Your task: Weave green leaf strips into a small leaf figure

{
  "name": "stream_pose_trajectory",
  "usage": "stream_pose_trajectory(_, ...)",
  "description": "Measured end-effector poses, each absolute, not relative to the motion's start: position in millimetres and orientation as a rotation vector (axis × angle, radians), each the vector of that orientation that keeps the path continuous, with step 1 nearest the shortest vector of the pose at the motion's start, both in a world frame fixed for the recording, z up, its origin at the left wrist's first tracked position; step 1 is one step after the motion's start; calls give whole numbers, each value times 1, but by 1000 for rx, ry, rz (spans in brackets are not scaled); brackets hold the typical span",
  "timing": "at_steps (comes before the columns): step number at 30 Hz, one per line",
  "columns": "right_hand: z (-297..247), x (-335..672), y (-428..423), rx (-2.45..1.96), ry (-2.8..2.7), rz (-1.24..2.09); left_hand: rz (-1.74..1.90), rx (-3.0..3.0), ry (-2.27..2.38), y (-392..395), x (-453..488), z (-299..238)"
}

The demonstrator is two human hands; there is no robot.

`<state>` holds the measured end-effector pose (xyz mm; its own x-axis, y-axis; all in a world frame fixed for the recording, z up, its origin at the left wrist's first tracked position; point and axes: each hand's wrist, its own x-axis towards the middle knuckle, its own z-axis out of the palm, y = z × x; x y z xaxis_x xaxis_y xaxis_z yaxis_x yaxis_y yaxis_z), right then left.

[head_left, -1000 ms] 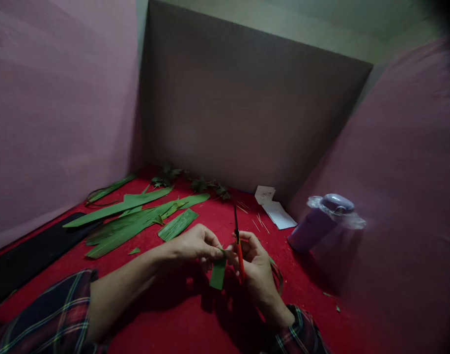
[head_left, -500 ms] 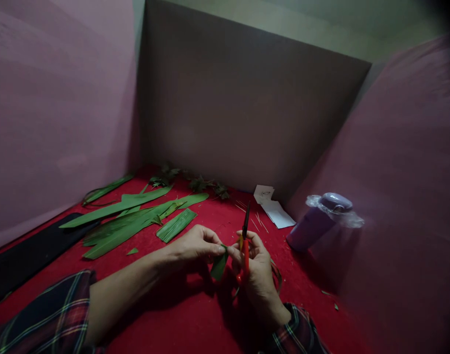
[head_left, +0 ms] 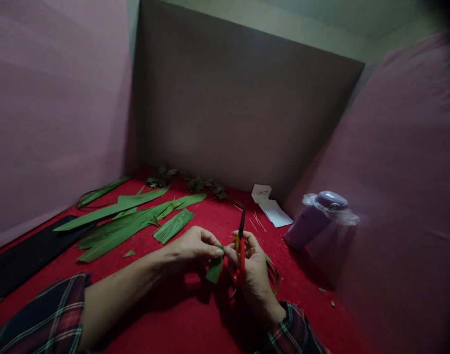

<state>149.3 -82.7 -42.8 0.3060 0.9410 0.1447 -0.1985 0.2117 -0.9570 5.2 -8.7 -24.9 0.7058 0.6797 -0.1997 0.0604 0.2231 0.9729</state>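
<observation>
A purple plastic bottle [head_left: 311,223] with crinkled clear film round its cap leans at the right of a red cloth-covered table [head_left: 195,314]; its contents are hidden. Mid-table, the left hand [head_left: 193,246] pinches a short green leaf strip [head_left: 213,269] between thumb and fingertips. The right hand [head_left: 252,270], fingers curled, grips red-handled scissors [head_left: 241,248] with the blades pointing up. Long green leaves [head_left: 118,226] lie further left.

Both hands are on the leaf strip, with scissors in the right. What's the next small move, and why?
Probably tip the scissors down towards the leaf strip. Their blades point up, away from it, while the left hand and right hand pinch the strip's top end between their fingertips, with the rest hanging free below.
</observation>
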Motion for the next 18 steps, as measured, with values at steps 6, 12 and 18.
stream_pose_trajectory(6, -43, 141, -86, -1142, -1163, 693, 566, 1368, 780, 0, -1, -16)
stream_pose_trajectory(12, -40, 135, -97, -1261, -1367, 644, 701, 1347, 820, 16, -9, -14)
stream_pose_trajectory(18, -32, 134, -100, -1269, -1373, 735, 751, 1313, 877, 23, -10, -14)
